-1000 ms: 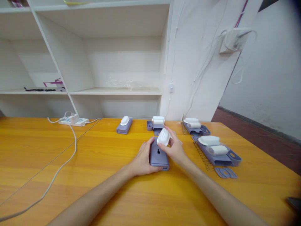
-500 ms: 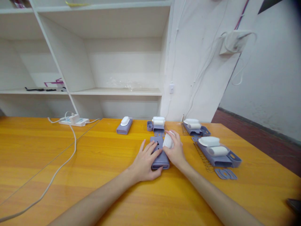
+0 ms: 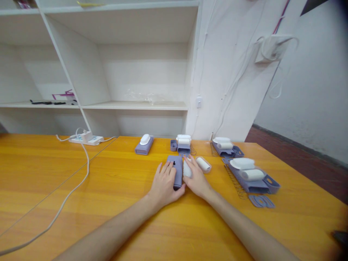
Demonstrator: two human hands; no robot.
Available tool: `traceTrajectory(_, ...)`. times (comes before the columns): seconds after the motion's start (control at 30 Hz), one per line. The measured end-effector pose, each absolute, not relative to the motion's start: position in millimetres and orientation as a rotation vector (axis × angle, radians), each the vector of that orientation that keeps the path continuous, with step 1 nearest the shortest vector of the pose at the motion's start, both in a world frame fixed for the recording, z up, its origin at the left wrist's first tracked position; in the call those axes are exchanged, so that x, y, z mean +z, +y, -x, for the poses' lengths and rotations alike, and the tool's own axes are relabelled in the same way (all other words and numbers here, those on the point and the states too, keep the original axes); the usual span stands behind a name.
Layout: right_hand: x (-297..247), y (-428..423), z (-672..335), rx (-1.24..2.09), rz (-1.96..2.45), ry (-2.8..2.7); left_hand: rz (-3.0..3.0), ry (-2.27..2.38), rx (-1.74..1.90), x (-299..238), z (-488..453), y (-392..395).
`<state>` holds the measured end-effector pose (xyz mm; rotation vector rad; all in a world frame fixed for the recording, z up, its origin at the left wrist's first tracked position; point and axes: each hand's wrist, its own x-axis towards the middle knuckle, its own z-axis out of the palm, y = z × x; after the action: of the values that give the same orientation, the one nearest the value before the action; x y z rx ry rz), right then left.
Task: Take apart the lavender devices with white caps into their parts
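Note:
A purple box-shaped case (image 3: 178, 170) with a small dark opening lies on the wooden table in front of me. Over its left side rests my left hand (image 3: 163, 183), fingers across the top and thumb by the near end, closed around it. My right hand (image 3: 198, 181) grips a white piece with a ridged edge (image 3: 187, 169), close against the case's right side. The fingers hide part of that piece. Just beyond the right hand, a white roller (image 3: 203, 164) lies in a pale oval shell.
At the back stand a purple case with a white top (image 3: 144, 144) and a set of purple and white parts (image 3: 183, 141). Two more sets (image 3: 224, 145), (image 3: 251, 174) lie right, with springs (image 3: 236, 183) and flat purple rings (image 3: 261, 201). A power strip (image 3: 86, 138) trails a cable left.
The purple case has shifted left under my left hand. My right hand has lowered the white piece and moved left with it. The roller in its shell has come into view on the right.

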<state>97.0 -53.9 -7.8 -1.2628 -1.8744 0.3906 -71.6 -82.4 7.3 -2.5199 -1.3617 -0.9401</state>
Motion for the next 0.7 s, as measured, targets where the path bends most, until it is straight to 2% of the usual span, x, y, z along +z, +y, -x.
traceTrajectory(0.27,-1.6,-57.2,-105.4,-0.039,1.421,-2.128,2.582,-1.36,-0.924,10.5,74.7,-82.6)
traceTrajectory(0.53,14.8,-68.7,-101.6,-0.416,1.588,-2.029,2.589,-1.485,-0.973,10.0,72.5,-83.5)
traceTrajectory(0.63,20.6,-74.2,-98.4,-0.426,1.508,-1.979,2.534,-1.493,-1.068,11.0,72.8,-83.8)
traceTrajectory(0.7,20.1,-78.1,-92.9,-0.277,1.416,-1.924,2.489,-1.419,-1.179,11.3,74.0,-83.4)
